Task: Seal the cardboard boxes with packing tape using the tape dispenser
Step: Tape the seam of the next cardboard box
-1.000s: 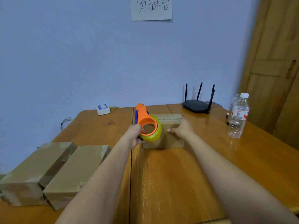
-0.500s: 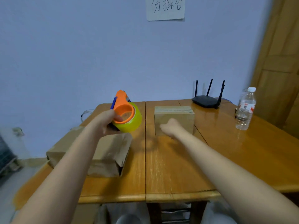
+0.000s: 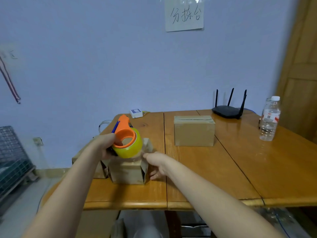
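Since half a second ago the right hand (image 3: 158,164) has left the sealed box (image 3: 194,130) and now touches the near box (image 3: 127,170) at lower centre, fingers loosely curled. Left hand (image 3: 106,146) grips the tape dispenser (image 3: 127,138) above it, long axis tilted, orange nose pointing toward the upper left.

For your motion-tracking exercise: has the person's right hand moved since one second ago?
Yes. The right hand has left the sealed cardboard box near the black router and gone left and nearer, beside the open cardboard box.
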`<state>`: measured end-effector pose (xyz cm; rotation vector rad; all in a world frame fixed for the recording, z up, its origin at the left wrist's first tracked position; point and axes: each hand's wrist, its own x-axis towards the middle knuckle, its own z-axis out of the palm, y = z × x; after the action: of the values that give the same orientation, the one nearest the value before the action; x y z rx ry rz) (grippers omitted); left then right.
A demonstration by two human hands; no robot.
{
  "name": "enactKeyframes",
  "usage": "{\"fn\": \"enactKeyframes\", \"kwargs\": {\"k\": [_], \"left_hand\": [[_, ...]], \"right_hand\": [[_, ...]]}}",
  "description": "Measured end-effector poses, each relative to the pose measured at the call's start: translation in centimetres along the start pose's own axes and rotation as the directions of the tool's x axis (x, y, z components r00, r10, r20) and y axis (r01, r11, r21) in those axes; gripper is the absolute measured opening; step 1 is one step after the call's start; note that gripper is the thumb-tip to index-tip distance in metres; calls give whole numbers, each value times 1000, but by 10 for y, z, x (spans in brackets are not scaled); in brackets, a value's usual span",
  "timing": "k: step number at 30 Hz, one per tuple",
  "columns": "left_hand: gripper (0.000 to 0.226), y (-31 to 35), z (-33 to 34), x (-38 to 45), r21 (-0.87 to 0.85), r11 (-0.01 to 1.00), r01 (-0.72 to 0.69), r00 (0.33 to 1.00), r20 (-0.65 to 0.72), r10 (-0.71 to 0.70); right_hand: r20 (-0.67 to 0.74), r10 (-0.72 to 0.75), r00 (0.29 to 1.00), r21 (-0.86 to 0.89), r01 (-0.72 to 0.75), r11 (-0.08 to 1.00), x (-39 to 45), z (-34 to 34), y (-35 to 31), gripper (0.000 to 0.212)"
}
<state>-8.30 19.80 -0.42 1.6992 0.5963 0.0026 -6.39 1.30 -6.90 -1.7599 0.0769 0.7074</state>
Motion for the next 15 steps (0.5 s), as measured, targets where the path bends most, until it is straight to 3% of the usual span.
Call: {"fn": "enactKeyframes", "kwargs": {"k": [5, 9, 15], "left_hand": [[17, 3, 20, -19, -51, 998, -33, 994, 103, 38], [31, 5, 40, -29, -107, 992, -66, 980, 179, 84], [34, 18, 64, -39, -272, 959, -76, 926, 338, 169]], "right_hand": [[-78, -48, 996, 51, 52, 997, -1, -7, 0, 78], [-160, -102, 982, 129, 123, 984, -10, -30, 9, 67], [-238, -154, 959, 268, 218, 939, -28, -86, 23, 65]]}}
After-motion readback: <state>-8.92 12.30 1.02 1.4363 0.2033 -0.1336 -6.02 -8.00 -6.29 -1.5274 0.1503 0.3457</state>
